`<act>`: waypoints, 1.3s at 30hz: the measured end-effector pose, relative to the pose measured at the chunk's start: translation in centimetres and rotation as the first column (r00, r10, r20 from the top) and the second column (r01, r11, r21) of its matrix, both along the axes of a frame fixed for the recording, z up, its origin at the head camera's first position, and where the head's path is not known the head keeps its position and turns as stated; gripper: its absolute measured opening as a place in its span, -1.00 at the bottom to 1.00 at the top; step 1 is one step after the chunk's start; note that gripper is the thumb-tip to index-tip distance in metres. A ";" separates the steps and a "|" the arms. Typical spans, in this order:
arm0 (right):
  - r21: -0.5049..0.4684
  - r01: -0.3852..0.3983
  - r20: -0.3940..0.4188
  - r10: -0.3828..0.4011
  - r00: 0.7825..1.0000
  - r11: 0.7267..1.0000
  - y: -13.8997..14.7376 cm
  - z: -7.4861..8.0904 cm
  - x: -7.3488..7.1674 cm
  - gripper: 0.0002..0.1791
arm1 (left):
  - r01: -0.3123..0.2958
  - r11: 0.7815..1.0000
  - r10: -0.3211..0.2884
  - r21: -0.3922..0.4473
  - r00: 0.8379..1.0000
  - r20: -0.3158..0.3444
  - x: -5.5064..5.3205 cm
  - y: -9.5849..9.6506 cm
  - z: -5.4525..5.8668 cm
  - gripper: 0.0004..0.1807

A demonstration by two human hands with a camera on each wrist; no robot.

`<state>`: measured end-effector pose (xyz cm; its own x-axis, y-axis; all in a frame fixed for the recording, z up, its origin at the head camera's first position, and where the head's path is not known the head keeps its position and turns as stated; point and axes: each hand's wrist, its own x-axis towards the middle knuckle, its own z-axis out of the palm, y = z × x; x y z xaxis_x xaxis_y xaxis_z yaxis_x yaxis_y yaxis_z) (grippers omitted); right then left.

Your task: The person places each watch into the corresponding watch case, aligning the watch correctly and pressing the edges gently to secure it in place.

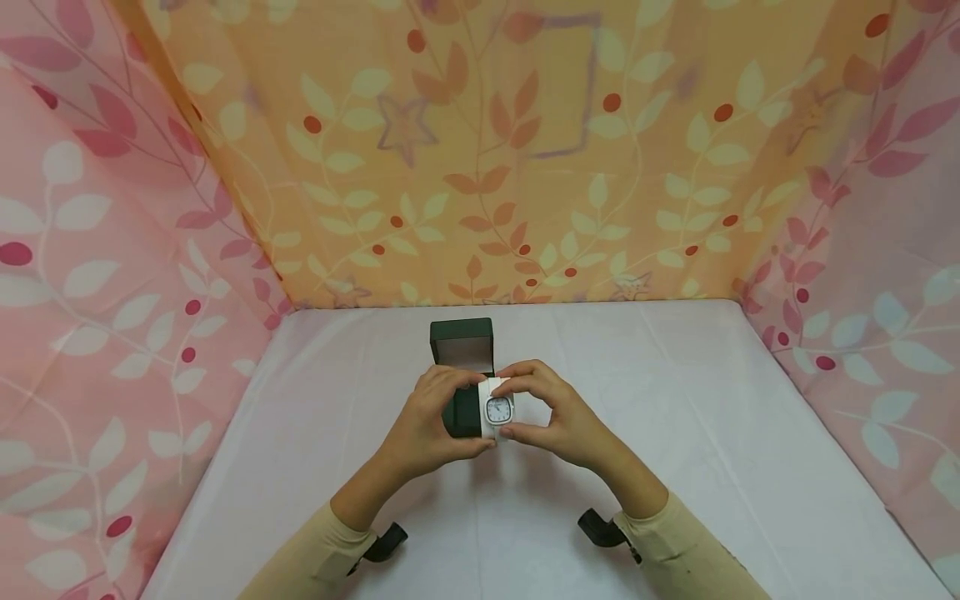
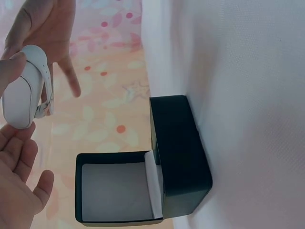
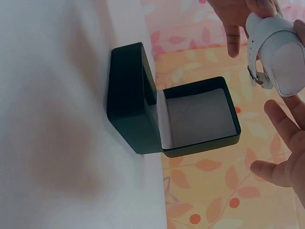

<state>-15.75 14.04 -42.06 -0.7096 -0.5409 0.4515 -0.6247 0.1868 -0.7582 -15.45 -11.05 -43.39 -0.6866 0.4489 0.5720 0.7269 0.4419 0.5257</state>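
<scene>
A white wristwatch (image 1: 498, 409) with a square-cornered face is held up in front of me, its white strap (image 3: 261, 45) buckled into a loop. From its left side my left hand (image 1: 435, 417) grips it, thumb below and fingers above. My right hand (image 1: 558, 408) pinches the other side near the face with thumb and forefinger. Behind and below the watch stands a dark green box (image 1: 462, 417), its lid (image 1: 461, 329) raised. Pale lining (image 2: 114, 191) shows inside the lid. The inside of the box's base is mostly hidden.
The box rests on a white-covered table (image 1: 675, 400). A yellow leaf-patterned curtain (image 1: 480, 192) rises at the back, with pink patterned curtains (image 1: 97, 333) along the sides. Black devices (image 1: 386, 542) are fixed at both wrists.
</scene>
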 end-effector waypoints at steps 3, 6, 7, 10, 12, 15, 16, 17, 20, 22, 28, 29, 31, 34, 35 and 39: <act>-0.006 -0.006 0.001 0.006 1.000 1.000 0.0 -0.1 -0.1 -0.56 | 0.001 1.000 -0.001 0.006 1.000 0.008 0.0 0.0 0.0 -0.12; -0.005 -0.006 -0.004 0.006 1.000 1.000 0.0 -0.1 -0.1 -0.56 | -0.001 1.000 0.001 0.009 1.000 0.014 0.1 -0.1 0.0 -0.12; -0.004 -0.006 -0.004 0.006 1.000 1.000 -0.1 -0.1 -0.1 -0.56 | -0.001 1.000 0.001 0.007 1.000 0.014 0.1 -0.1 0.0 -0.13; 0.001 -0.003 -0.010 0.003 1.000 1.000 -0.1 -0.1 -0.1 -0.56 | 0.003 1.000 -0.003 -0.004 1.000 -0.001 0.1 -0.1 0.0 -0.15; 0.009 0.003 -0.018 -0.003 1.000 1.000 -0.1 0.0 -0.1 -0.56 | 0.007 1.000 -0.008 -0.016 1.000 -0.019 0.1 -0.1 0.1 -0.15; 0.024 0.021 -0.036 -0.020 0.999 0.999 -0.2 0.1 0.0 -0.57 | 0.011 1.000 -0.012 -0.029 0.999 -0.050 0.1 -0.1 0.1 -0.15; 0.028 0.027 -0.043 -0.026 0.999 0.999 -0.2 0.1 0.0 -0.57 | 0.009 1.000 -0.011 -0.030 0.998 -0.056 0.1 -0.1 0.1 -0.14; 0.031 0.034 -0.052 -0.032 0.998 0.999 -0.2 0.1 0.0 -0.56 | 0.007 1.000 -0.008 -0.029 0.998 -0.061 0.1 -0.1 0.1 -0.14; 0.033 0.050 -0.082 -0.048 0.995 0.998 -0.2 0.1 0.0 -0.51 | -0.002 1.000 0.001 -0.023 0.998 -0.061 0.2 -0.1 0.1 -0.12; 0.039 0.058 -0.109 -0.053 0.993 0.998 -0.2 0.1 -0.1 -0.47 | -0.009 1.000 0.009 -0.015 0.998 -0.056 0.2 -0.2 0.1 -0.11; 0.094 0.056 -0.158 -0.040 0.987 0.994 -0.1 -0.1 -0.5 -0.27 | -0.027 1.000 0.027 -0.002 0.999 -0.026 0.1 -0.6 0.0 -0.09; 0.109 0.057 -0.161 -0.039 0.986 0.992 0.0 -0.2 -0.6 -0.23 | -0.029 1.000 0.029 -0.002 0.999 -0.024 0.1 -0.7 0.0 -0.09; 0.138 0.062 -0.170 -0.038 0.985 0.988 0.1 -0.3 -0.7 -0.15 | -0.033 0.999 0.033 0.004 0.999 -0.020 0.1 -0.8 -0.1 -0.08; 0.169 0.073 -0.190 -0.041 0.981 0.983 0.1 -0.3 -0.9 -0.07 | -0.042 0.999 0.042 0.008 0.999 -0.014 0.0 -1.0 -0.1 -0.08; 0.176 0.077 -0.197 -0.041 0.979 0.981 0.1 -0.3 -1.0 -0.05 | -0.045 0.999 0.045 0.008 0.999 -0.009 0.0 -1.1 -0.1 -0.08; 0.180 0.081 -0.244 -0.036 0.969 0.980 -0.1 -0.3 -1.3 -0.05 | -0.035 0.999 0.035 -0.002 0.999 0.001 0.0 -1.3 0.1 -0.09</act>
<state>-17.09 13.99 -42.33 -0.6270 -0.5927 0.5055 -0.7664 0.3530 -0.5366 -15.46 -12.37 -43.32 -0.7024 0.4258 0.5703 0.7105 0.4677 0.5258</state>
